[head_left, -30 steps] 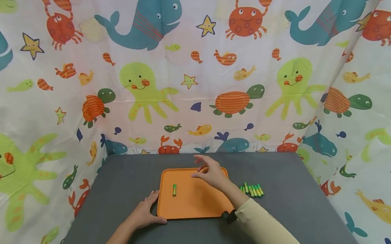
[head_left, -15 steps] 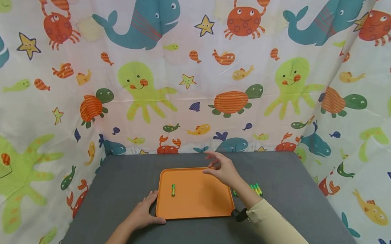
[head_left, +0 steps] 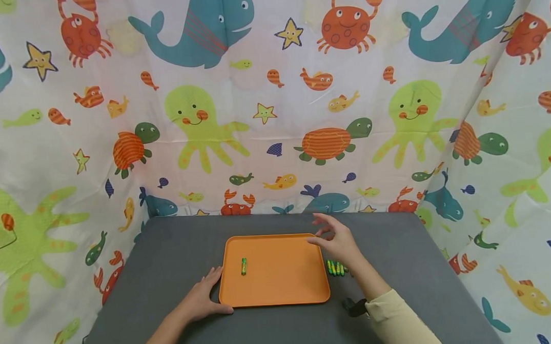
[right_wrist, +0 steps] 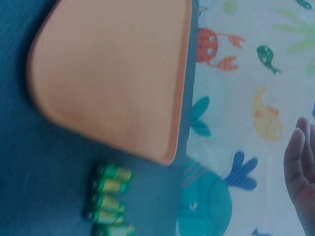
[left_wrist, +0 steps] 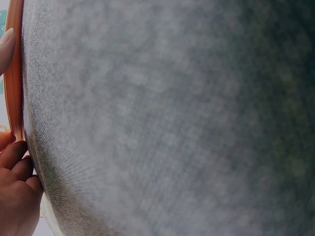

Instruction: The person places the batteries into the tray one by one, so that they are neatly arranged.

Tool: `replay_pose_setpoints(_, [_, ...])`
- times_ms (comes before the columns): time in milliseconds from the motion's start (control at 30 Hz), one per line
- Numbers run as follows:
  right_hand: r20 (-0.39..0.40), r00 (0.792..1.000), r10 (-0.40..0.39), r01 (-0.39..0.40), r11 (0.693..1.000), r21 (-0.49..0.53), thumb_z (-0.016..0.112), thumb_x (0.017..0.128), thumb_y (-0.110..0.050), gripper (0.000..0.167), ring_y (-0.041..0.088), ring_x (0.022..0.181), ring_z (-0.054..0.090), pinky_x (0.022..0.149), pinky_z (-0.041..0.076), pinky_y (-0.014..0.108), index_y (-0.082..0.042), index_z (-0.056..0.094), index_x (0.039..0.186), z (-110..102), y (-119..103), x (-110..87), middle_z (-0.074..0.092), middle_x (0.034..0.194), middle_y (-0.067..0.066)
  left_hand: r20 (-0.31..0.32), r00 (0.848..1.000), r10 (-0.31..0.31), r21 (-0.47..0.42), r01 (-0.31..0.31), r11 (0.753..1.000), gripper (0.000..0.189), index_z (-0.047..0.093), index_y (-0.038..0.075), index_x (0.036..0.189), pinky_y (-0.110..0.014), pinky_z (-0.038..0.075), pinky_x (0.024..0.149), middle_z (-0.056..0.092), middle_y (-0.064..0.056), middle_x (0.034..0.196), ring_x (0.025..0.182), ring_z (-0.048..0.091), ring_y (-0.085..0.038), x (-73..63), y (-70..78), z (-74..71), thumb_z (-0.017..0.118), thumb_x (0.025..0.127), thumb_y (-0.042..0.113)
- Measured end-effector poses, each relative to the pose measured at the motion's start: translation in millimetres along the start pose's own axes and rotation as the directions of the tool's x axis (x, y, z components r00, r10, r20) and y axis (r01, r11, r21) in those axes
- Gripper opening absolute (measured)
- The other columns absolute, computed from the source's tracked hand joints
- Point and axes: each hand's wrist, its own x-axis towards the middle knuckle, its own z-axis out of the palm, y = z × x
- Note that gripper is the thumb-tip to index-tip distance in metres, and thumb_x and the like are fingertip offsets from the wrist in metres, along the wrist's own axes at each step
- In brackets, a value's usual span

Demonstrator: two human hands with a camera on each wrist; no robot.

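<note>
An orange tray (head_left: 280, 274) lies on the grey table with one green-and-yellow battery (head_left: 243, 266) standing out on its left part. My left hand (head_left: 200, 298) rests at the tray's left side, fingers along the rim and thumb near the front left corner. In the left wrist view its fingertips are right at the orange rim (left_wrist: 15, 93). My right hand (head_left: 336, 238) is over the tray's back right corner, thumb and fingers bent apart with nothing between them. Several more batteries (right_wrist: 109, 201) lie in a row beside the tray's right side, partly hidden by my right forearm in the head view.
The grey tabletop (head_left: 186, 242) extends around the tray. A curtain (head_left: 265, 157) printed with sea animals stands behind the table and along both sides. A black device (head_left: 354, 307) sits at my right wrist.
My right hand has moved right, from above the tray's middle to its right edge, its fingers still apart. The left hand and the battery on the tray have stayed in place.
</note>
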Motion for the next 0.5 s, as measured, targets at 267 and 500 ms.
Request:
replay_pose_setpoints(267, [-0.036, 0.999, 0.036, -0.036, 0.999, -0.007, 0.085, 0.082, -0.033, 0.066, 0.020, 0.090, 0.068, 0.072, 0.058, 0.028, -0.024, 0.057, 0.141, -23.8, 21.4, -13.6, 0.067, 0.123, 0.003, 0.008, 1.000, -0.012, -0.003, 0.012, 1.000, 0.125, 0.026, 0.013, 0.162, -0.069, 0.020, 0.118, 0.026, -0.016, 0.166, 0.154, 0.019, -0.041, -2.8, 5.0, -2.3, 0.089, 0.065, 0.059])
replay_pose_setpoints(500, [-0.036, 0.998, 0.056, -0.057, 0.998, -0.039, 0.084, 0.081, -0.039, 0.068, 0.021, 0.093, 0.070, 0.072, 0.058, 0.025, -0.025, 0.057, 0.142, -40.7, 36.8, -25.3, 0.067, 0.127, 0.002, 0.006, 1.000, -0.016, -0.001, 0.016, 1.000, 0.124, 0.026, 0.012, 0.162, -0.069, 0.020, 0.117, 0.026, -0.016, 0.166, 0.153, 0.019, -0.042, -3.5, 8.0, -3.2, 0.089, 0.065, 0.058])
